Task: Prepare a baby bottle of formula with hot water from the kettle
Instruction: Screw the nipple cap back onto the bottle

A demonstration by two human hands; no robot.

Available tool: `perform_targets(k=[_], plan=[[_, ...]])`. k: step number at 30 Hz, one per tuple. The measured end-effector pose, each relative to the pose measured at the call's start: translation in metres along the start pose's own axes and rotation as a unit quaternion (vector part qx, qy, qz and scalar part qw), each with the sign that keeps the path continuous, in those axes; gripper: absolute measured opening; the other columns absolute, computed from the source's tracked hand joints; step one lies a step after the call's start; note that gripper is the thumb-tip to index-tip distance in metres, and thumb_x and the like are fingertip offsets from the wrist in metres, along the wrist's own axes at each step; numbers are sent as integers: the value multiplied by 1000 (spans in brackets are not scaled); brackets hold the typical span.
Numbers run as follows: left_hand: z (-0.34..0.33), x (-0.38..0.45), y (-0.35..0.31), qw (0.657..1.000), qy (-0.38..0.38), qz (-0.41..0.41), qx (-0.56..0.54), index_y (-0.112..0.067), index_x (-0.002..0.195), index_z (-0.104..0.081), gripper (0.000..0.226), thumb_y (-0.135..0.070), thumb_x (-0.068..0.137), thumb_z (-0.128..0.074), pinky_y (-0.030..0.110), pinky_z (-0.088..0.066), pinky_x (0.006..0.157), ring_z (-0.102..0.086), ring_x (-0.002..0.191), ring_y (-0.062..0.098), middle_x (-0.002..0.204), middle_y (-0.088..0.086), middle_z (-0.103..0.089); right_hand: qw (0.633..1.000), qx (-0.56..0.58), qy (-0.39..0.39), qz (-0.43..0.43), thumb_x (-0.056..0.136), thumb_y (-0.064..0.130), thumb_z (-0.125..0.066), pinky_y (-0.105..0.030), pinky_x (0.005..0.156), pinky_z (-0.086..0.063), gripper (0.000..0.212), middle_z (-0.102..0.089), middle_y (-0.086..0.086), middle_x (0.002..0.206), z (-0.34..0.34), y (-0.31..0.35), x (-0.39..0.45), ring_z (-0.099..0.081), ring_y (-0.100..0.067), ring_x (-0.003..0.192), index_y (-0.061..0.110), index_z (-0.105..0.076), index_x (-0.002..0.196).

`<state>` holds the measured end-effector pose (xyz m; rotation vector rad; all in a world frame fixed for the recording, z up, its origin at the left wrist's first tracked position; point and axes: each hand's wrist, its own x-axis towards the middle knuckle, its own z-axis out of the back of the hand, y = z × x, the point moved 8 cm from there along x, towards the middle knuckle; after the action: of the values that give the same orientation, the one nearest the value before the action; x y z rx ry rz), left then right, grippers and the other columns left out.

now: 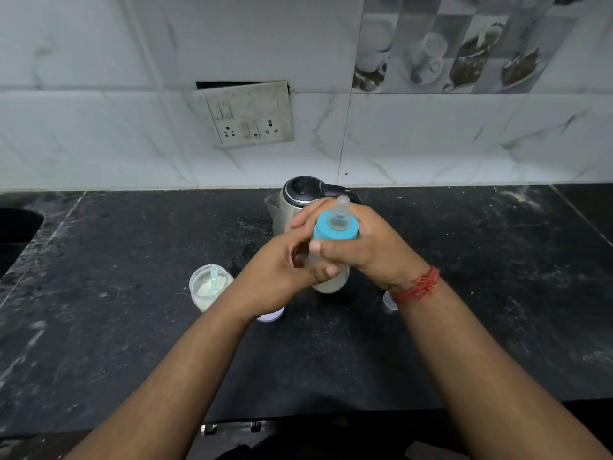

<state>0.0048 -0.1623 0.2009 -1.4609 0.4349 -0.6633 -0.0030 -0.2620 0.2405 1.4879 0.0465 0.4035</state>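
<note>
Kitchen worktop, black speckled stone (pixel 132 327), white marble-look wall tiles behind. Far left edge: dark recess cut into the counter (pixel 16 227), contents not discernible. Wall, left of centre: soiled switch-and-socket plate (pixel 247 114), hanging slightly askew with a dark gap above its top edge. Counter, left of centre: clear open jar of pale formula powder (pixel 207 288), a light blue scoop (pixel 214 277) standing in it. Just right of the jar, mostly hidden under the left wrist: a pale lilac round item (pixel 270 316), possibly a lid; identity uncertain. Left hand (pixel 285 270): fingers curled around the lower body of the baby bottle, thumb across its front. Centre: baby bottle (pixel 331 257), held upright above the counter, milky white liquid in the clear body, blue screw collar (pixel 335 230) and clear teat (pixel 341 207) fitted on top. Directly behind the bottle, against the wall: stainless steel electric kettle (pixel 298 197), black lid closed, spout to the left, handle to the right largely hidden by the hands. Right hand (pixel 368 247): wrapped around the bottle just below the collar, thumb at the front. Right wrist: red thread band (pixel 419 287). Beside that wrist, on the counter: small part of a clear rounded piece (pixel 388 300), too hidden to identify. Upper right wall: decorative tiles printed with cups and coffee (pixel 447 44).
</note>
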Motion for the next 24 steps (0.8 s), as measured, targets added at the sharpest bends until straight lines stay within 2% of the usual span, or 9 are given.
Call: perform_targets(k=[3, 5, 8, 11, 13, 16, 18, 21, 24], plan=[[5, 4, 4, 993, -103, -11, 59, -30, 122, -62, 40, -21, 87, -78, 23, -51, 97, -67, 115, 3, 117, -15, -74, 982, 18, -186, -4, 77, 12, -73, -42, 88, -56, 14, -70, -1, 95, 9, -15, -1, -66, -14, 90, 10, -67, 90], [4, 5, 6, 987, -114, -9, 110, -31, 121, -61, 38, -20, 90, -79, 20, -51, 95, -67, 111, -3, 114, -18, -73, 974, 5, -226, -8, 77, 14, -74, -35, 84, -56, 17, -69, 1, 93, 9, -21, -4, -66, -10, 87, 11, -68, 92], [6, 8, 7, 998, -40, 12, 40, -34, 110, -69, 27, -30, 86, -82, 23, -51, 92, -68, 108, 2, 110, -19, -74, 995, 15, -98, 3, 79, 16, -77, -31, 91, -56, 27, -70, 4, 116, 9, -13, -1, -67, -9, 107, 6, -67, 101], [-6, 4, -1, 992, 112, 33, -42, -39, 126, -69, 47, -50, 82, -80, 27, -50, 102, -63, 126, 14, 128, -12, -71, 994, -23, 109, 9, 81, 24, -70, -44, 109, -47, 40, -60, -9, 139, -2, 3, 0, -56, -26, 133, 2, -65, 114], [-13, 4, -3, 983, 155, 45, -84, -46, 132, -63, 53, -47, 81, -78, 21, -46, 105, -57, 134, 7, 135, -17, -66, 987, -21, 157, 1, 80, 22, -68, -48, 110, -46, 41, -60, -14, 138, -7, 4, 2, -55, -30, 132, 0, -66, 114], [-5, 12, -1, 992, 108, 33, -57, -27, 141, -54, 61, -41, 87, -79, 22, -45, 105, -56, 136, 10, 140, -14, -64, 997, 40, 60, -19, 77, 21, -70, -43, 96, -53, 31, -67, -11, 123, -1, -1, 9, -64, -27, 116, -1, -67, 99], [1, 16, 2, 997, 71, 21, -6, -23, 140, -53, 53, -27, 92, -73, 20, -47, 101, -60, 128, 5, 134, -17, -66, 999, 35, 9, -17, 76, 20, -72, -40, 91, -56, 29, -68, -6, 117, 4, -7, 9, -66, -24, 110, 0, -66, 96], [5, 19, 4, 999, 27, 5, 28, -28, 137, -54, 50, -18, 90, -69, 20, -47, 101, -60, 124, -1, 129, -26, -66, 998, 22, -60, -9, 78, 7, -73, -39, 88, -58, 22, -70, -4, 110, 11, -11, 9, -68, -22, 102, -4, -65, 95], [10, 23, 13, 998, -29, -7, 63, -37, 130, -55, 46, -22, 89, -73, 22, -47, 107, -59, 128, 0, 127, -28, -67, 987, 24, -159, -11, 80, -1, -71, -29, 80, -59, 14, -71, -4, 102, 16, -19, 9, -69, -13, 91, -3, -66, 93]])
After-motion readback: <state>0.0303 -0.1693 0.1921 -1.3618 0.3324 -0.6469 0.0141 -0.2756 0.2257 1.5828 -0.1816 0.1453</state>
